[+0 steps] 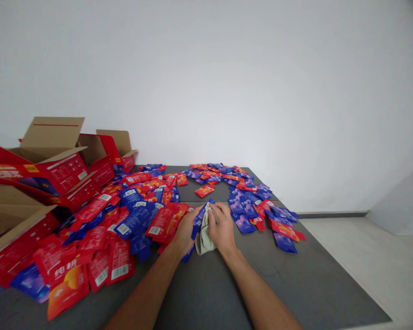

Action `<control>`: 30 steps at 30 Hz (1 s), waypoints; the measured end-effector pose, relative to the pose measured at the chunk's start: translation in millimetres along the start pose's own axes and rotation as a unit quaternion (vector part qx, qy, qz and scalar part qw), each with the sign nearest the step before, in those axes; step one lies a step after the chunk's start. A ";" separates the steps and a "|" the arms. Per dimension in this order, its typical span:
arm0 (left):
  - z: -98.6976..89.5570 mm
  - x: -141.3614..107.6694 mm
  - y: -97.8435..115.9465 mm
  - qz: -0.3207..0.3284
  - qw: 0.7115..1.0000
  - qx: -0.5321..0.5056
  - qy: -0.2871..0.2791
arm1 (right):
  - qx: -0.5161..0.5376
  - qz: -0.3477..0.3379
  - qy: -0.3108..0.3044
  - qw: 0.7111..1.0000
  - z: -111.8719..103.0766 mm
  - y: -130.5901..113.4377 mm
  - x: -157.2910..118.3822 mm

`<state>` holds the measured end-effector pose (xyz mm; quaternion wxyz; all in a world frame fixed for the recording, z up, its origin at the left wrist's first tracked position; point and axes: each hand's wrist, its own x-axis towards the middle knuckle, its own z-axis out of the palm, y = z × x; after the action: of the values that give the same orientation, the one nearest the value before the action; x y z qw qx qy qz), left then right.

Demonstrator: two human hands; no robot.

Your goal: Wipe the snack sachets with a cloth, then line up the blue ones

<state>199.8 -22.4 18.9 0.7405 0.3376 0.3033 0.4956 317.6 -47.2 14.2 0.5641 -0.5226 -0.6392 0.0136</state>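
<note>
Near the middle of the dark table, my left hand (186,229) is closed on a blue packet (198,221). Beside it my right hand (223,225) grips a pale folded cloth (205,236), which lies against the packet's right side. The two hands are close together, with the cloth and packet between them. Just left of my left hand, red packets (165,222) and blue packets (137,217) lie in a large heap. A single red-orange packet (204,190) rests behind my hands.
Open red cardboard boxes (69,172) stand at the left. More red and blue packets (241,204) curve across the back and right of the grey table (296,288). A white wall (206,82) rises behind; pale floor (358,247) shows beyond the right edge.
</note>
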 end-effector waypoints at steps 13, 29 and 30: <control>-24.0 0.1 26.9 0.215 0.914 0.326 0.113 | 0.045 -0.070 -0.144 0.986 6.5 -17.6 -9.9; -76.1 -33.6 46.9 0.221 0.515 0.798 0.221 | -0.011 -0.042 -0.110 0.993 24.9 -9.8 -9.1; -71.4 -30.4 45.4 0.234 0.509 0.801 0.213 | -0.015 -0.039 -0.108 0.993 23.7 -8.2 -8.0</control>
<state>110.0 -23.9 16.7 -0.0742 0.7299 0.6300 0.2544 293.4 -42.8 4.9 0.4837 -0.5013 -0.7164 0.0387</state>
